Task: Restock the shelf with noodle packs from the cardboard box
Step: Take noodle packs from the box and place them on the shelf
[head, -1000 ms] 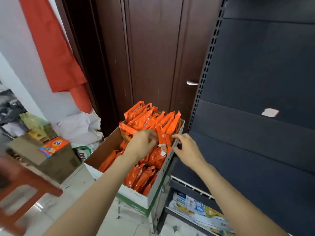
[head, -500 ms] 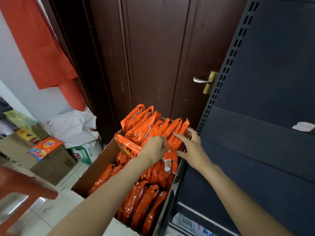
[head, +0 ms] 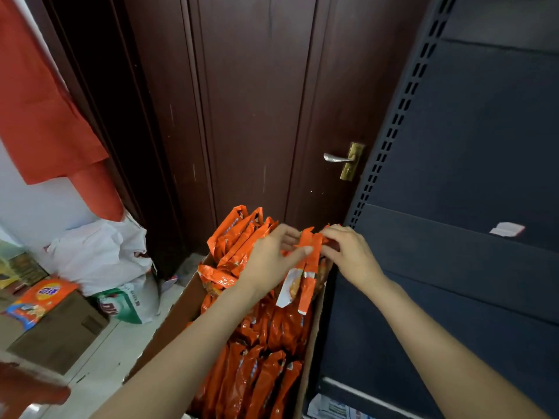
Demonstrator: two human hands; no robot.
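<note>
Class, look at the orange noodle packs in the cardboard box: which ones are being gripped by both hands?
The upright noodle packs at the box's far right end: left hand and right hand pinch their top edges, while the rest stand or lie untouched.

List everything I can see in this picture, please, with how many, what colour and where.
Glossy orange noodle packs: many, orange, standing in rows in the box.
Brown cardboard box: one, brown, on the floor beside the shelf.
Dark blue metal shelf unit: one, dark blue, right side.
Dark brown wooden door: one, behind the box.
Brass and silver door handle: one, on the door's right edge.
Red cloth: one, hanging upper left.
White plastic sack: one, lower left by the wall.
Second brown carton: one, far left, with an orange packet on top.
Left hand: grip on raised packs.
Right hand: grip on the same packs' top edge.
</note>
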